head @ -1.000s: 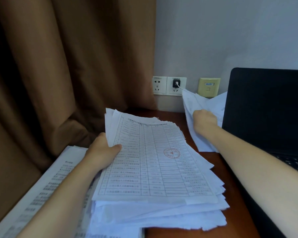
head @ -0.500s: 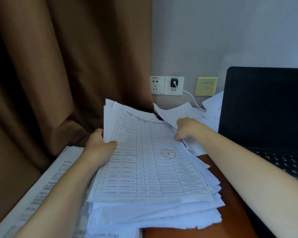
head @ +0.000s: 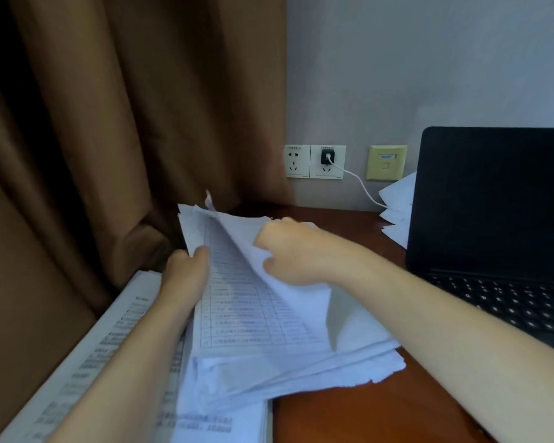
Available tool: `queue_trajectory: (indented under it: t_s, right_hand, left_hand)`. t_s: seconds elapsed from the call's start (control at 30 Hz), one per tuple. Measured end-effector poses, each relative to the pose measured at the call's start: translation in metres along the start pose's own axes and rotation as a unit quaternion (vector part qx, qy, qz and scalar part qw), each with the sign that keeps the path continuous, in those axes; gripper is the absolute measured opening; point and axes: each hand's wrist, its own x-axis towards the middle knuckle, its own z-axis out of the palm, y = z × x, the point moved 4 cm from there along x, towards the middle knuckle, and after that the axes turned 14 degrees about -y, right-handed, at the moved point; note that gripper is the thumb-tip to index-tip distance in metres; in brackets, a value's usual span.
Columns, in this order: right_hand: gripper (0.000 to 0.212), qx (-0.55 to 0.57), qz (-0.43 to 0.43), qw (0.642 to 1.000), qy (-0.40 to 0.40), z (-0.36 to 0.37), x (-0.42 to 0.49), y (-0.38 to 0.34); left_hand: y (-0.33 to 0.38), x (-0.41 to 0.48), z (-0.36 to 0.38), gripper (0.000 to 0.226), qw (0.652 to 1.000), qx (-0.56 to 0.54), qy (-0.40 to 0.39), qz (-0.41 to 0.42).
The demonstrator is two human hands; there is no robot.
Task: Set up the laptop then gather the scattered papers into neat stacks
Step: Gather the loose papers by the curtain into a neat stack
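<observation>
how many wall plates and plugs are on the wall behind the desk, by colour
white socket plates: 2
yellow plate: 1
black plug, in the right-hand white socket: 1
total: 4

An office or study: a wooden desk (head: 365,410) with printed forms (head: 243,311) under the fingers (head: 262,240) of the right hand (head: 296,251), an open black laptop (head: 493,203) to their right, wall sockets (head: 314,162) and a yellow data port (head: 386,163) beyond them, brown curtain (head: 125,123) to their left
</observation>
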Motion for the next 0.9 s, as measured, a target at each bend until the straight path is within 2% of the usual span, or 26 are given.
queue_trajectory:
  t_s: [0.07, 0.1, 0.17, 0.23, 0.3, 0.37, 0.43, 0.5, 0.57, 0.7, 0.77, 0.83, 0.87, 0.9]
  right_hand:
    - [0.036, 0.063, -0.042, 0.996, -0.047, 0.014, 0.008, -0.011]
    - [0.036, 0.109, -0.057, 0.990, -0.072, 0.019, 0.011, -0.012]
    - [0.037, 0.261, -0.061, 0.956, -0.119, 0.025, 0.010, -0.007]
    - [0.047, 0.375, -0.013, 0.922, -0.096, 0.029, 0.014, 0.021]
    - [0.046, 0.351, 0.061, 0.934, -0.025, 0.034, 0.017, 0.063]
    - [0.048, 0.258, 0.153, 0.954, 0.024, 0.042, 0.015, 0.103]
    - [0.049, 0.297, 0.185, 0.936, 0.037, 0.052, 0.008, 0.125]
    - [0.039, 0.405, 0.137, 0.903, 0.048, 0.058, 0.007, 0.126]
    - [0.038, 0.455, 0.082, 0.885, 0.062, 0.063, 0.010, 0.125]
    - [0.080, 0.423, 0.046, 0.905, 0.031, 0.075, 0.018, 0.121]
    - [0.087, 0.428, 0.031, 0.903, 0.039, 0.078, 0.019, 0.124]
    - [0.090, 0.430, 0.039, 0.898, 0.086, 0.076, 0.016, 0.126]
    - [0.088, 0.456, 0.047, 0.880, 0.126, 0.071, 0.013, 0.131]
    - [0.085, 0.511, 0.058, 0.842, 0.162, 0.066, 0.008, 0.134]
  left_hand:
    - [0.003, 0.001, 0.001, 0.051, 0.999, -0.030, -0.002, -0.024]
    - [0.004, 0.003, 0.002, 0.054, 0.998, -0.053, -0.003, -0.035]
    - [0.003, 0.005, 0.002, 0.048, 0.995, -0.081, -0.004, -0.051]
    - [0.001, 0.004, 0.004, 0.033, 0.997, -0.059, -0.026, -0.044]
    - [-0.003, 0.005, 0.005, 0.019, 0.998, -0.013, -0.049, -0.022]
    - [-0.008, 0.010, 0.004, 0.028, 0.997, 0.036, -0.065, -0.001]
    - [-0.011, 0.014, 0.003, 0.034, 0.996, 0.060, -0.070, 0.011]
    - [-0.012, 0.017, 0.003, 0.034, 0.995, 0.066, -0.076, 0.025]
    - [-0.009, 0.015, 0.006, 0.036, 0.994, 0.059, -0.082, 0.046]
    - [0.009, -0.001, 0.013, 0.055, 0.985, 0.046, -0.101, 0.130]
    - [0.018, -0.011, 0.016, 0.059, 0.978, 0.060, -0.107, 0.170]
    - [0.027, -0.016, 0.018, 0.056, 0.976, 0.039, -0.094, 0.190]
    - [0.031, -0.018, 0.018, 0.053, 0.976, 0.017, -0.084, 0.199]
    - [0.037, -0.021, 0.017, 0.049, 0.974, -0.008, -0.074, 0.212]
